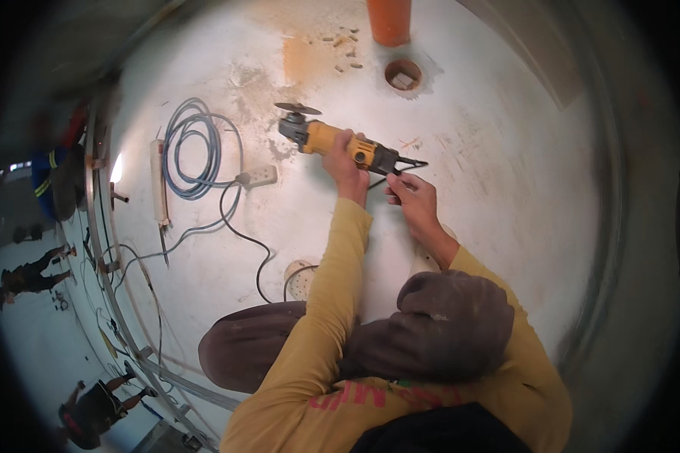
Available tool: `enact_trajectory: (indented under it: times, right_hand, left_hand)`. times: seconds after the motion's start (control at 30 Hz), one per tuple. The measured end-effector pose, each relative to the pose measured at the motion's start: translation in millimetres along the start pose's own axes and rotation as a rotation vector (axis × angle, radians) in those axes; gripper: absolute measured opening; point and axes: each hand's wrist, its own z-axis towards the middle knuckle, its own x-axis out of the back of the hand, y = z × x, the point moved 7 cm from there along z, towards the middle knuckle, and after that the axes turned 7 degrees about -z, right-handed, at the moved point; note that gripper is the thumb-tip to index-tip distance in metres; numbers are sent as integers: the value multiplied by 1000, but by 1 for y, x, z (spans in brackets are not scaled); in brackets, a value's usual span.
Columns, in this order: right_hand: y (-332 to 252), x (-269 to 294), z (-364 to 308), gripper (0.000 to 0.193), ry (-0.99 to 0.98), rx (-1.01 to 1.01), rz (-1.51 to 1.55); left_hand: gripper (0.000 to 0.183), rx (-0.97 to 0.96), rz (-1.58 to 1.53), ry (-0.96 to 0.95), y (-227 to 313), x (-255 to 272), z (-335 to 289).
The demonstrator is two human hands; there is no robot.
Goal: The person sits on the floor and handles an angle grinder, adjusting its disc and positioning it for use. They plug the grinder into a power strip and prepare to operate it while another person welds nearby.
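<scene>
A yellow-and-black angle grinder (pixel 326 139) is held up in front of me, its dark disc (pixel 298 109) at the far left end. My left hand (pixel 345 166) is wrapped round the yellow body. At the grinder's black tail, my right hand (pixel 414 198) has its fingertips pinched on what looks like the black power cord (pixel 378 183). A thin black forked piece (pixel 411 162) juts out just above those fingers; what it is cannot be made out. The disc is off the floor and touches nothing.
A coiled blue-grey cable (pixel 193 151) lies left, beside a pale socket block (pixel 261 176) with a plug in it. An orange pipe (pixel 390 23) and a round floor hole (pixel 403 75) are ahead. Several small pieces lie nearby. Past the left metal rail (pixel 102 196) are other people.
</scene>
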Motion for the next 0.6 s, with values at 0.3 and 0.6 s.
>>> enact_trajectory:
  times: [0.3,0.6]
  right_hand:
    - [18,19,11,28,141,-109,204]
    - [30,42,18,25,136,-27,427]
  left_hand:
    - [15,-55,44,52,-17,4,-13]
    - [18,44,24,112,-44,3,-6]
